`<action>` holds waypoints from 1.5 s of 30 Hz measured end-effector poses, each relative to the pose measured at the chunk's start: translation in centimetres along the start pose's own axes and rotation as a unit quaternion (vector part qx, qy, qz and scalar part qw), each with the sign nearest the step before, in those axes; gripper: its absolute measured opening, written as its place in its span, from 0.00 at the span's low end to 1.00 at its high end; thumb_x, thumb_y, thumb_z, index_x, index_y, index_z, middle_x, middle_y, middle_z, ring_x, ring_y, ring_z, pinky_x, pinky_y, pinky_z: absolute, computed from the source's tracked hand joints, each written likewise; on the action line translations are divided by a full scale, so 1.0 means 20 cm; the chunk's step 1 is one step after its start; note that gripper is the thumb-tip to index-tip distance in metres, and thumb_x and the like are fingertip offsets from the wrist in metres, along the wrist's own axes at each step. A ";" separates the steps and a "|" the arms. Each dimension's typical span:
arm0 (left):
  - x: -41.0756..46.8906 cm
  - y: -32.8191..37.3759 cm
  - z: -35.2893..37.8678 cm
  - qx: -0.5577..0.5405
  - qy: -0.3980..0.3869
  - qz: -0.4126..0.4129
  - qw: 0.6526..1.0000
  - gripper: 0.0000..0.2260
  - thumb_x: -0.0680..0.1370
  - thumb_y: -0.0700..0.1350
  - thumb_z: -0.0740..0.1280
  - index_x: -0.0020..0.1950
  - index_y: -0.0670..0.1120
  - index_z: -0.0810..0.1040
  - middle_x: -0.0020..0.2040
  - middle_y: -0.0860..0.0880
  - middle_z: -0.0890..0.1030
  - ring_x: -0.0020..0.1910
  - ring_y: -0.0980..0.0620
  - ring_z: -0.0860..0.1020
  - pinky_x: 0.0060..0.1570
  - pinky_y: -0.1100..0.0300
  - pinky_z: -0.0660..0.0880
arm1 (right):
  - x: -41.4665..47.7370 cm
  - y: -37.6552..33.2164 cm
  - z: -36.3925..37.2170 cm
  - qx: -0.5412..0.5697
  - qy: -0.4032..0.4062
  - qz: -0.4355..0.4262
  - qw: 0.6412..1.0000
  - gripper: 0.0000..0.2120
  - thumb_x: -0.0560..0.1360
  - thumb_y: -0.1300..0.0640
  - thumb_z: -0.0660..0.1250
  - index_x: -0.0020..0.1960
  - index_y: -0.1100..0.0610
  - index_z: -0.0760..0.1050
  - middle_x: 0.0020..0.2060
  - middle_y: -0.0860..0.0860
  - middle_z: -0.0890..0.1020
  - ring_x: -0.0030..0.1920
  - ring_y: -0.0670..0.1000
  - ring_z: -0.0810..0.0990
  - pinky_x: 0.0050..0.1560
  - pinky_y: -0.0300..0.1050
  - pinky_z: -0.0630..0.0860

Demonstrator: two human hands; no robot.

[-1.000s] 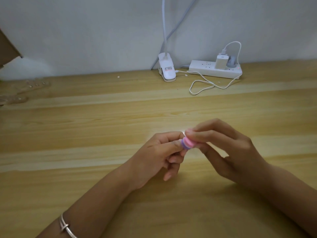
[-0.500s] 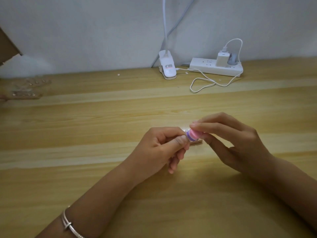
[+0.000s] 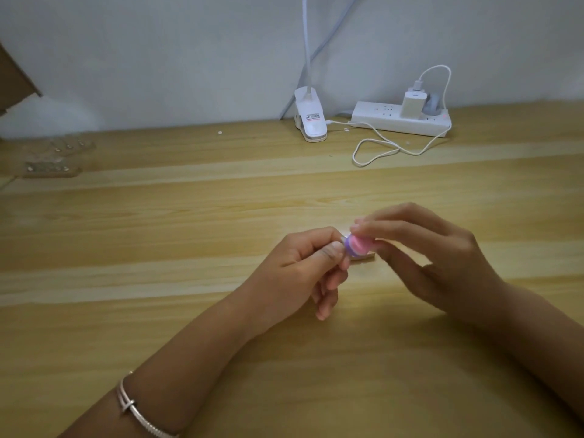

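2 pinches held a tiny pink-and-purple stack (image 3: 358, 245): left hand (image 3: 297, 273) purple end, right hand (image 3: 442, 257) pink; seemingly light, slippery.

Your left hand (image 3: 297, 270) and right hand (image 3: 442, 257) meet above the middle of the table (image 3: 158, 232). The discs (image 3: 358, 245) sit between their fingertips, with the left hand on their left and the right hand on their right. Behind, by the wall, the clip (image 3: 311, 120) stands left of the power strip (image 3: 379, 120). A charger (image 3: 412, 105) sits in the power strip, and the cable (image 3: 379, 147) loops in front of it. Two strips (image 3: 47, 169) lie far left.
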State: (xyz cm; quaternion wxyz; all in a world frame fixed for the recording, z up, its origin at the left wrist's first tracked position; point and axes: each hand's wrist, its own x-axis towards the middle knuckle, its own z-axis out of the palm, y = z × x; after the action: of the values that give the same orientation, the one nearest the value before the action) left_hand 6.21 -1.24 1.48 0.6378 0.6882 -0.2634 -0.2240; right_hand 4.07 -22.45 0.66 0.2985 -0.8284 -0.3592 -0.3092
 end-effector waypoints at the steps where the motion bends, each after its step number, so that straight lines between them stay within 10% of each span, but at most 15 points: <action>1: 0.00 0.00 0.00 -0.004 -0.007 -0.004 1.000 0.11 0.83 0.43 0.56 0.42 0.43 0.71 0.31 0.50 0.71 0.23 0.49 0.72 0.26 0.59 0.68 | 0.00 0.00 0.00 0.004 0.008 0.009 1.000 0.10 0.76 0.70 0.68 0.57 0.67 0.81 0.51 0.59 0.83 0.52 0.56 0.84 0.51 0.54 0.80; 36: 0.01 -0.03 -0.01 0.013 0.005 0.006 1.000 0.13 0.82 0.46 0.55 0.39 0.47 0.71 0.29 0.53 0.68 0.21 0.52 0.72 0.25 0.59 0.67 | 0.00 0.01 0.01 -0.063 0.011 -0.031 0.997 0.07 0.78 0.68 0.69 0.55 0.65 0.83 0.49 0.57 0.82 0.49 0.54 0.83 0.48 0.53 0.79; 41: 0.01 -0.02 0.00 0.010 0.004 0.001 1.000 0.12 0.81 0.45 0.56 0.40 0.44 0.72 0.28 0.52 0.68 0.22 0.52 0.70 0.25 0.59 0.68 | 0.00 -0.07 0.05 -0.095 -0.008 -0.079 0.992 0.09 0.77 0.71 0.69 0.54 0.63 0.84 0.50 0.58 0.82 0.50 0.53 0.81 0.60 0.38 0.71; 45: 0.01 -0.02 -0.01 0.027 0.014 -0.003 1.000 0.15 0.85 0.42 0.55 0.39 0.46 0.71 0.28 0.52 0.67 0.21 0.51 0.71 0.26 0.59 0.66 | 0.01 -0.01 0.01 -0.102 0.002 -0.034 0.994 0.09 0.77 0.72 0.68 0.54 0.65 0.83 0.50 0.59 0.82 0.49 0.57 0.82 0.49 0.52 0.78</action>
State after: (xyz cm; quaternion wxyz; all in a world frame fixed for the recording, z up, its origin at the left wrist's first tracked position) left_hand 6.53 -1.21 1.12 0.6220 0.7092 -0.2583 -0.2086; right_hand 4.00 -22.06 0.73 0.2025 -0.8410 -0.3537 -0.3558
